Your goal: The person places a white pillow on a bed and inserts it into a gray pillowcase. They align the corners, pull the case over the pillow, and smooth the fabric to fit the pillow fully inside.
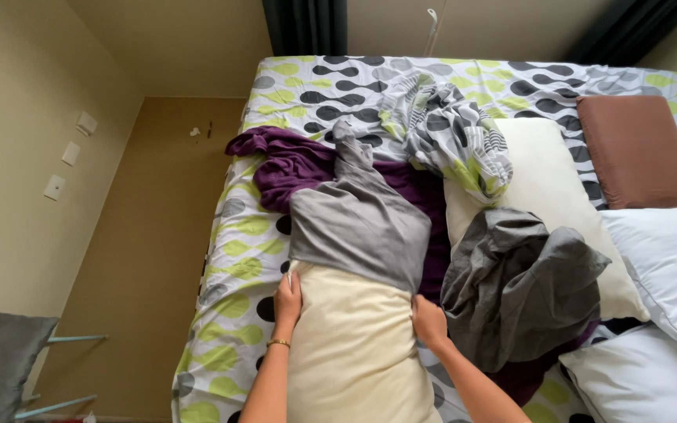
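Bedroom scene from above: beige walls, tan floor, and a wide bed under a white sheet with green and dark grey oval spots [237,235].

Nearest us, a plump cream fabric pillow [350,352] lies lengthwise on the near-left part of the bed, its far end tucked inside a plain grey cloth pillowcase [358,223] whose empty far end trails off limp and creased. The left hand [287,301], a thin gold bracelet [279,342] on its wrist, grips the pillow's left edge right at the pillowcase opening, fingers curled round the fabric. The right hand [428,321] clamps the right edge at the same line, fingers bent over the seam. Both forearms run up from the bottom edge, angled slightly inward.

Just right of that, a crumpled dark grey cloth [519,286] sits heaped on a bare cream pillow [546,180]. Under the pillowcase spreads a rumpled purple blanket [291,164]. Near right, two white pillows [667,258]. Farther back, a bunched spotted cover [452,133] and a flat brown cushion [640,153].
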